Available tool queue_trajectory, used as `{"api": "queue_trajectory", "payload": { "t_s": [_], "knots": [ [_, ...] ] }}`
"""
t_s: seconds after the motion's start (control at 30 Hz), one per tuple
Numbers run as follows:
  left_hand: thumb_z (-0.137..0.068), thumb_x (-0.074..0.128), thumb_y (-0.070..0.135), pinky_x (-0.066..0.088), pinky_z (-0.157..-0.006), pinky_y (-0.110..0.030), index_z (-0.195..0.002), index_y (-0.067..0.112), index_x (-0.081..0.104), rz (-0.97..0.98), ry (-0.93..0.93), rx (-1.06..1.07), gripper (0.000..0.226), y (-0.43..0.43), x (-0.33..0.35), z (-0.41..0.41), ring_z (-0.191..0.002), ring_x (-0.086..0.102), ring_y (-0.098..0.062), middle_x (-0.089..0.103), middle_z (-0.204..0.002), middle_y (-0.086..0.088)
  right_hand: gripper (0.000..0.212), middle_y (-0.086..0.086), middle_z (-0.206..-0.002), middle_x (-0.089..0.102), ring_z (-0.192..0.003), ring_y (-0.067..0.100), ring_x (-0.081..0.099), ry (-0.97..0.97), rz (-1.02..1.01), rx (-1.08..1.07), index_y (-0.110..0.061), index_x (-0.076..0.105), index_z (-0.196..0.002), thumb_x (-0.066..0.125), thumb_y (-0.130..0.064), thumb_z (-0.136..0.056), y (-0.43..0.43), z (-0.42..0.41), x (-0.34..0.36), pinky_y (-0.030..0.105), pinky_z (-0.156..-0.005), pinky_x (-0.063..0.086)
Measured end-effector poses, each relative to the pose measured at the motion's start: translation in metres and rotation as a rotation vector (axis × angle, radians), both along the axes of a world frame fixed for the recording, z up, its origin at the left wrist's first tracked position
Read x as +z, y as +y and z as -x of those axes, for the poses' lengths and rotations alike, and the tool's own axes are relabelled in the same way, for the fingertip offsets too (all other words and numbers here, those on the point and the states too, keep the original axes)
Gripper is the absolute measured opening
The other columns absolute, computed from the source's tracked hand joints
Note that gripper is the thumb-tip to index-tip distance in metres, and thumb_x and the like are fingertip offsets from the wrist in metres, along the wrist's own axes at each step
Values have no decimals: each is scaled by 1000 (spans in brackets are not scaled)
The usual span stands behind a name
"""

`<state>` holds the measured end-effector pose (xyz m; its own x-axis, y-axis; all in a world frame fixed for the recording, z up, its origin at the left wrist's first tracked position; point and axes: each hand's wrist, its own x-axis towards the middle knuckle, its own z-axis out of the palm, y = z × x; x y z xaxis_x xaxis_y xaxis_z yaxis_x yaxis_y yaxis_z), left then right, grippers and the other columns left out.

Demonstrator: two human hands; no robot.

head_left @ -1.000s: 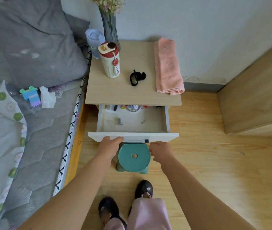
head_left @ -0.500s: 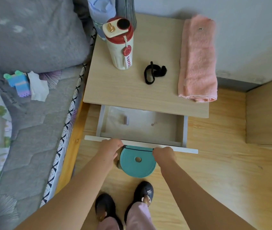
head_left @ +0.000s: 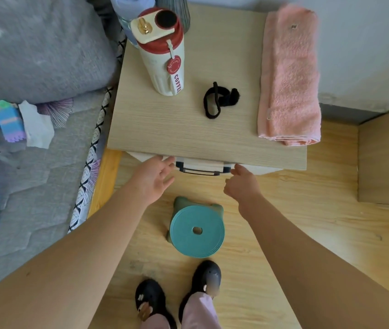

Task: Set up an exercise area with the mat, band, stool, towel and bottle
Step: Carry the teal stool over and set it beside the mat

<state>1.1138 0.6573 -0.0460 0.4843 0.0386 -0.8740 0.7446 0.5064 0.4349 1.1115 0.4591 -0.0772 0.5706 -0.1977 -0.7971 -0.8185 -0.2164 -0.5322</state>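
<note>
Stool stands apart from left hand and right hand, both slack-fingered, holding nothing.

The light wooden table carries a cream bottle with a red lid standing upright at its back left. A black band lies loosely coiled near the middle, and a folded pink towel lies along the right edge. On the wooden floor in front stands a teal stool. To the left, the bed holds a grey pillow, a small toy block and a crumpled tissue.
</note>
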Motion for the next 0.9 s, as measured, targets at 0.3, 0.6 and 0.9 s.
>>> {"api": "queue_trajectory", "payload": {
  "t_s": [0.3, 0.6, 0.9],
  "knots": [
    [-93, 44, 3, 43, -97, -37, -144, 16, 31, -89, -61, -197, 55, 5, -28, 5, -115, 55, -14, 60, -127, -1, 78, 8, -143, 41, -118, 30, 53, 53, -72, 141, -37, 29, -148, 48, 9, -88, -9, 21, -23, 49, -101, 46],
    [-88, 62, 30, 38, -92, -32, -136, 24, 45, -318, -16, -610, 51, 7, -126, 64, -123, 45, -18, 49, -136, -1, 60, 8, -140, 50, -87, 16, 55, 60, 239, 295, -26, 39, -144, 58, -12, -89, -24, 70, -100, 26, -64, 45],
    [-70, 78, 41, 30, -105, -44, -141, 24, 39, -317, 130, -640, 82, 2, -253, 90, -130, 38, -23, 38, -147, -2, 74, 11, -139, 51, -120, 28, 54, 217, 254, 287, -19, 38, -144, 72, -35, -81, -46, 118, -229, 37, -94, 46]
  ]
}}
